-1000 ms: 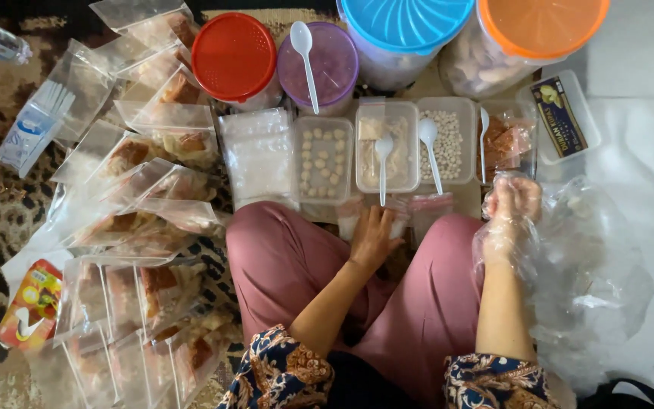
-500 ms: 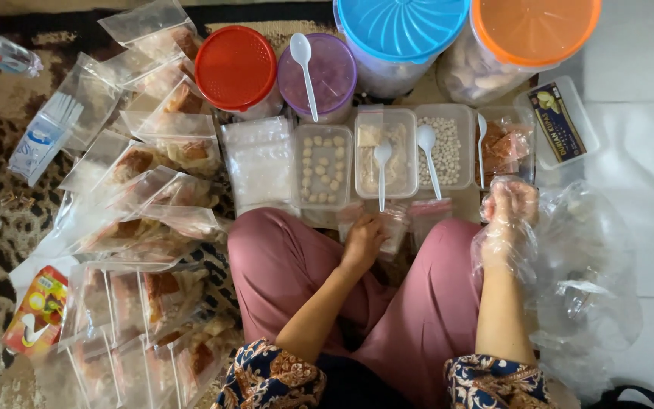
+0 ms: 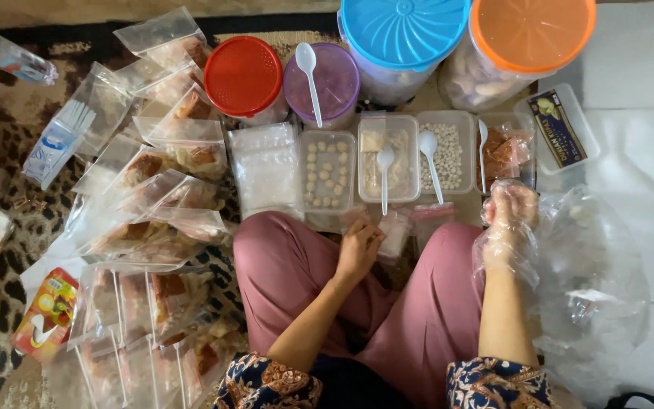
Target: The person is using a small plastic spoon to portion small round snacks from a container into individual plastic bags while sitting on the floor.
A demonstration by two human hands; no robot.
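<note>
I sit cross-legged in pink trousers. My left hand (image 3: 358,247) rests between my knees, its fingers closed on the edge of a small clear bag (image 3: 396,232) that stands on the floor. My right hand (image 3: 510,210) wears a loose clear plastic glove, and its fingers are curled shut. It hovers just in front of an open tub of reddish food (image 3: 502,152). Whether the gloved fingers hold anything is hidden. In front of me stand open tubs: round pale balls (image 3: 328,176), a tub with a white spoon (image 3: 385,165), and small white pearls (image 3: 448,155) with another spoon.
Several filled clear bags (image 3: 145,220) lie spread on the patterned rug to my left. A stack of empty bags (image 3: 265,168) lies near the tubs. Jars with red (image 3: 243,74), purple (image 3: 328,82), blue (image 3: 403,34) and orange (image 3: 527,34) lids stand behind. Crumpled plastic (image 3: 592,288) lies at my right.
My left hand has shifted slightly down and left at the small bag. The gloved right hand has stayed in about the same place.
</note>
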